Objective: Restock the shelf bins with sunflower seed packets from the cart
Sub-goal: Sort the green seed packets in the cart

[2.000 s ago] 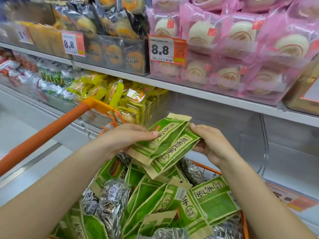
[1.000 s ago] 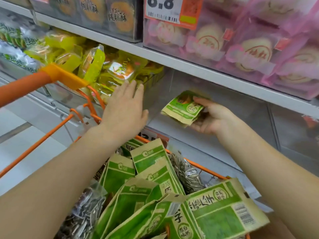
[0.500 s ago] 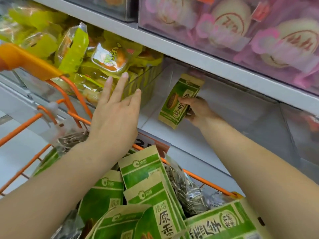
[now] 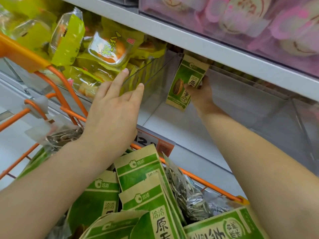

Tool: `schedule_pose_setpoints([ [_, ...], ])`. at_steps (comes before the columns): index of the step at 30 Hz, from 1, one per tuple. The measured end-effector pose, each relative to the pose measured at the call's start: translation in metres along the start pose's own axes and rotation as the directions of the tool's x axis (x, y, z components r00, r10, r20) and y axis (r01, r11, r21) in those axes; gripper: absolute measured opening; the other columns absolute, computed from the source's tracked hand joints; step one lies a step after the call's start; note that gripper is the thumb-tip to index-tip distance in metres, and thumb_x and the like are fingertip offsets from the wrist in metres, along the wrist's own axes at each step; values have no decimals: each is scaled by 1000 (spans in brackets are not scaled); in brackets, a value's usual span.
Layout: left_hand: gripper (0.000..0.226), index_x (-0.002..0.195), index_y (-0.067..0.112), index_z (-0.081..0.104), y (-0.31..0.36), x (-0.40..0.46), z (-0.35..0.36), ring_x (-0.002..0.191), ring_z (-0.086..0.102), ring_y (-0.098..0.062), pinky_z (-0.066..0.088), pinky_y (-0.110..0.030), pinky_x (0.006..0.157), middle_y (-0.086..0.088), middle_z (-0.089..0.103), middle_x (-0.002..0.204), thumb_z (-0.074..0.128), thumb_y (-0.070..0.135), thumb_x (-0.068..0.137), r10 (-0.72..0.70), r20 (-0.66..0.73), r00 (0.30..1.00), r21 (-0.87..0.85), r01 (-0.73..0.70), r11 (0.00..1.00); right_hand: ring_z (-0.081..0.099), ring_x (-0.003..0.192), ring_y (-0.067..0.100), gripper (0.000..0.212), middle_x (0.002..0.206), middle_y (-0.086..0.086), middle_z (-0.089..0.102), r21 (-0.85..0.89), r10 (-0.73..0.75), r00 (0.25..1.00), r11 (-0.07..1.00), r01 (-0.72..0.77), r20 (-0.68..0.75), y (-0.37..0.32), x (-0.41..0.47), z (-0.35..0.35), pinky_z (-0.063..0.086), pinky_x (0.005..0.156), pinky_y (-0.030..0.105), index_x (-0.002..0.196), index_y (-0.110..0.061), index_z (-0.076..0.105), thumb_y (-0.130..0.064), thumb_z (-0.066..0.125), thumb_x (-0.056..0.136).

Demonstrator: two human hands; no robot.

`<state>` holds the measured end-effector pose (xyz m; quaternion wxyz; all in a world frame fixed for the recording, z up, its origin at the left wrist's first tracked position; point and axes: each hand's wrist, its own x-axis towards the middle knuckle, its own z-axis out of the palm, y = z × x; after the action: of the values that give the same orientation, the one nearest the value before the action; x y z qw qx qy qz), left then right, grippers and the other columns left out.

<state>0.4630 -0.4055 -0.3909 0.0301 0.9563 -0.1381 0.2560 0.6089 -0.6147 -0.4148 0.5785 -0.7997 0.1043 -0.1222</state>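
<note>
You can see yellow snack packs piled in a clear box to your left, pink bun packs on the shelf above, and an orange price tag below.

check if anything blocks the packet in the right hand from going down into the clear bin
Nothing visible does. The right hand holds the green seed packet upright inside the clear bin, bare floor below it. The left hand is off at the divider.

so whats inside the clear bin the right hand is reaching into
One green seed packet, held upright by the right hand. The bin floor around it shows bare. The back is hidden under the shelf edge and behind the hand.
</note>
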Motion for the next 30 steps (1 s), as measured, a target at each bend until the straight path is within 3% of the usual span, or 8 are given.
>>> schedule_pose_setpoints([
  [6,64,128,-8,53,1,0,-2,134,38,-42,23,-45,96,-22,70,97,62,-5,65,5,-2,1000,-8,-5,1000,57,113,36,46,125,15,60,-458,-103,993,887,63,-64,4,7,9,47,87,40,128,-7,39,-32,57,93],
  [9,62,128,-8,52,1,1,-3,133,38,-42,24,-45,95,-22,70,97,57,-4,67,4,-10,1000,-1,-4,1000,55,116,36,47,128,15,58,-536,-76,995,844,34,-57,5,8,17,44,87,40,129,-6,36,-33,55,95],
  [13,59,129,-7,52,3,0,-3,134,37,-41,30,-48,95,-20,70,100,43,1,72,13,-45,999,-6,-14,1000,54,119,34,50,131,14,56,-482,-41,998,876,9,-55,6,11,24,43,89,38,132,-7,33,-29,57,94],
  [18,67,133,-7,47,6,-2,-7,135,37,-39,26,-49,111,-22,50,138,18,11,76,63,-2,998,72,-63,995,54,118,34,45,130,15,56,-444,61,997,893,-73,-41,13,9,25,44,89,38,130,-5,38,-25,56,93],
  [21,67,145,-5,27,13,-2,-13,133,39,-34,39,-39,104,-21,28,152,32,-3,78,11,106,994,-26,-8,1000,58,113,35,41,126,13,59,-449,82,997,890,-79,-13,18,11,21,49,92,42,127,-9,40,-17,57,90],
  [24,87,152,11,-3,11,-3,-13,135,34,-23,43,-29,92,-5,-3,161,46,-9,83,-76,282,957,-132,117,984,62,105,33,38,121,12,61,-448,130,991,887,-110,13,22,13,16,53,87,48,121,-11,43,-18,59,87],
  [27,90,151,15,-9,11,-2,-13,132,38,-18,41,-24,87,1,-6,161,47,-7,84,-73,287,955,-139,117,983,64,103,35,35,119,14,63,-465,113,994,879,-103,-5,22,16,16,52,88,47,120,-10,46,-19,59,88],
  [30,89,152,15,-7,11,-1,-14,130,41,-19,42,-24,86,1,-5,161,47,-7,83,-96,291,952,-147,144,979,57,115,35,33,126,15,59,-513,86,996,855,-77,-7,21,19,21,47,92,38,125,-7,46,-16,52,93],
])
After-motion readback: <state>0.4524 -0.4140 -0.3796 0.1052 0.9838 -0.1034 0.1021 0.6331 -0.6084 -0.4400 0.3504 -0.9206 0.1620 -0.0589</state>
